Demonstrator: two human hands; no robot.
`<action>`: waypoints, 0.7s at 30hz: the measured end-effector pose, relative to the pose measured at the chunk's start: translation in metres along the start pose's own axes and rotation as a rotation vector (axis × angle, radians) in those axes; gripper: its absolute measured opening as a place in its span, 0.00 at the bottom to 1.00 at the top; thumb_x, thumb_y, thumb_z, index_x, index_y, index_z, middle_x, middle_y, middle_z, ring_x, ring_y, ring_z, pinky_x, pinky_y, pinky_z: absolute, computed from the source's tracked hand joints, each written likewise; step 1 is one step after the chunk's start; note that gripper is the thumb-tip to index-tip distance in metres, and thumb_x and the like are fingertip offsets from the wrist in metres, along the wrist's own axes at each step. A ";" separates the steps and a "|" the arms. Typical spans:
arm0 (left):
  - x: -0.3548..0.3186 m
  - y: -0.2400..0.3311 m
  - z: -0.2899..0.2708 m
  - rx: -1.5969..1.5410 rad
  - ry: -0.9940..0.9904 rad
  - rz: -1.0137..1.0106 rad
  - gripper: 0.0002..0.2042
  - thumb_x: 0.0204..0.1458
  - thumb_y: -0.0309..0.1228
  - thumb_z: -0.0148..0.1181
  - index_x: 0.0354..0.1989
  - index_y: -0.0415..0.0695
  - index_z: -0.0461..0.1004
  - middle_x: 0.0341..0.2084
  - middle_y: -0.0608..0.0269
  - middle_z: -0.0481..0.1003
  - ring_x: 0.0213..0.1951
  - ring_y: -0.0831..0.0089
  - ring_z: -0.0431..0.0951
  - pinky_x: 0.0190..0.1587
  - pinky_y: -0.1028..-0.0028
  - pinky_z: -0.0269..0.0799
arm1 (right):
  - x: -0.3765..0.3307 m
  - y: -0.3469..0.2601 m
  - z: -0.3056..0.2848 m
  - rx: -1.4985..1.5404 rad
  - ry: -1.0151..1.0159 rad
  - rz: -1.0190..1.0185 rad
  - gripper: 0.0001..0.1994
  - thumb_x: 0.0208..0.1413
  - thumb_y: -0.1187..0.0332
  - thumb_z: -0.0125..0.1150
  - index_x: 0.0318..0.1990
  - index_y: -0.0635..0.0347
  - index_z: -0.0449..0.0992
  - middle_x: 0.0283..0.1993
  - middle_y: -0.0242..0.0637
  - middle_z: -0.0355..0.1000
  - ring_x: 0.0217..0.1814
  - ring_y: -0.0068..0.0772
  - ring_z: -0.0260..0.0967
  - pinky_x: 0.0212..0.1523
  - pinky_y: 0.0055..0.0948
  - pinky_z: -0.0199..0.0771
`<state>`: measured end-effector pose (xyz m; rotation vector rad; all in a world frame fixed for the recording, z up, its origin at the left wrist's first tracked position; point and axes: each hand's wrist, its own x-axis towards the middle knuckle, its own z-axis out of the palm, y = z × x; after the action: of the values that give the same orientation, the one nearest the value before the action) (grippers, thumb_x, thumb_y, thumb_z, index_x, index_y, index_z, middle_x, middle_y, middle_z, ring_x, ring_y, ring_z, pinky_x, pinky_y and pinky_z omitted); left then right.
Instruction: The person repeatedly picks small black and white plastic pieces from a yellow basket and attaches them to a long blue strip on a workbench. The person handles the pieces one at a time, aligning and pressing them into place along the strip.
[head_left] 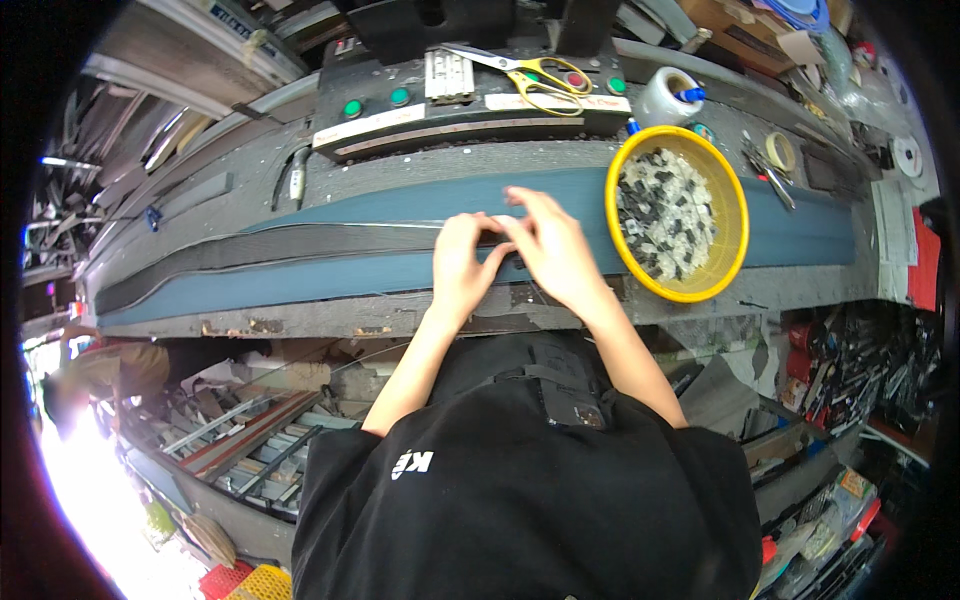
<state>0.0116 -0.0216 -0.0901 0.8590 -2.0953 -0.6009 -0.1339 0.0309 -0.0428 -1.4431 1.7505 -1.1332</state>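
Observation:
A long dark grey strip [280, 250] lies along a blue mat [340, 275] on the workbench. My left hand [462, 262] and my right hand [553, 247] meet at the strip's right end, fingertips pinching it near the middle of the bench. Both hands press close together over the strip, and the exact piece under the fingers is hidden. A yellow bowl [737, 215] filled with small black and white parts stands just right of my right hand.
Yellow-handled scissors [540, 75] lie on a dark control box [470, 105] with green and red buttons behind the mat. A tape roll [668, 97], pliers [768, 172] and small rolls sit at right. Another person [100, 375] crouches at lower left beside metal profiles.

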 end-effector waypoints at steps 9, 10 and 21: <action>-0.004 -0.011 0.036 -0.103 0.049 -0.296 0.05 0.43 0.31 0.65 0.28 0.44 0.81 0.30 0.64 0.79 0.38 0.62 0.73 0.44 0.66 0.66 | 0.019 -0.054 -0.013 0.094 0.230 -0.530 0.05 0.51 0.78 0.54 0.35 0.66 0.72 0.30 0.47 0.73 0.31 0.44 0.73 0.34 0.35 0.74; -0.002 -0.009 0.040 -0.199 0.097 -0.352 0.06 0.45 0.34 0.66 0.27 0.46 0.82 0.29 0.67 0.80 0.37 0.64 0.72 0.44 0.68 0.66 | 0.016 -0.067 -0.024 0.126 0.267 -0.584 0.04 0.49 0.79 0.55 0.34 0.67 0.72 0.29 0.47 0.72 0.29 0.42 0.72 0.32 0.33 0.73; 0.014 -0.001 0.028 -0.114 0.160 -0.565 0.11 0.61 0.30 0.54 0.40 0.37 0.80 0.34 0.57 0.82 0.40 0.72 0.80 0.47 0.74 0.73 | -0.106 0.034 -0.327 0.974 1.001 -0.555 0.13 0.66 0.67 0.50 0.44 0.71 0.71 0.47 0.45 0.70 0.42 0.33 0.64 0.47 0.33 0.68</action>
<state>-0.0169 -0.0290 -0.1005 1.3951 -1.6509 -0.8989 -0.4052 0.2128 0.0700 -0.7224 0.8869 -2.8159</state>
